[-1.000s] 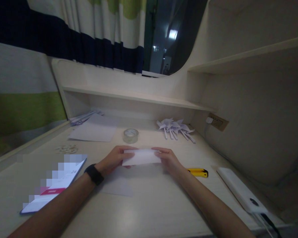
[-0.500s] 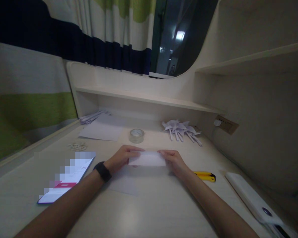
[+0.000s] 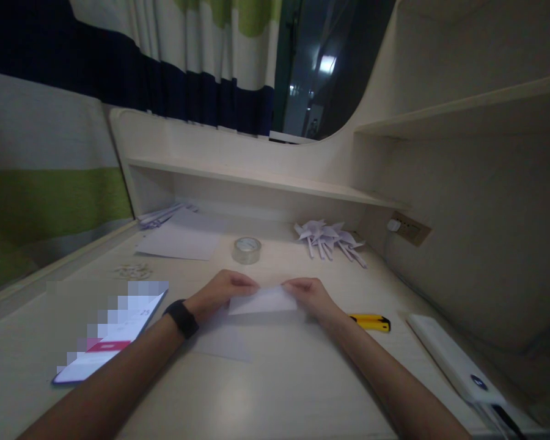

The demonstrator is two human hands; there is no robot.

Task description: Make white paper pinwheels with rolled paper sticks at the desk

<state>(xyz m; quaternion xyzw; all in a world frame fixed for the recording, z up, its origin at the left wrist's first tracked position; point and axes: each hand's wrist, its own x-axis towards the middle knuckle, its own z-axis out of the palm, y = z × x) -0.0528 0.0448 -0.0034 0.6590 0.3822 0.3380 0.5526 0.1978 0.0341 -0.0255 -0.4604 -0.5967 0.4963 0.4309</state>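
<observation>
Between my two hands is a small white piece of paper, held just above the desk. My left hand, with a dark watch on its wrist, pinches the paper's left end, thumb and fingers closed on it. The right end is gripped by the fingertips of my right hand. Another white sheet lies flat on the desk, partly under my left hand and wrist. Just right of my right forearm lies a yellow utility knife, its near end hidden by the arm.
A roll of clear tape stands beyond my hands. Paper pinwheels are piled at the back right. White sheets and rolled paper lie back left, above small pale pieces. A lit phone is left; a white case is right.
The paper has tilted, its right end now higher than its left. Both hands keep their hold on it. The whole view has shifted slightly.
</observation>
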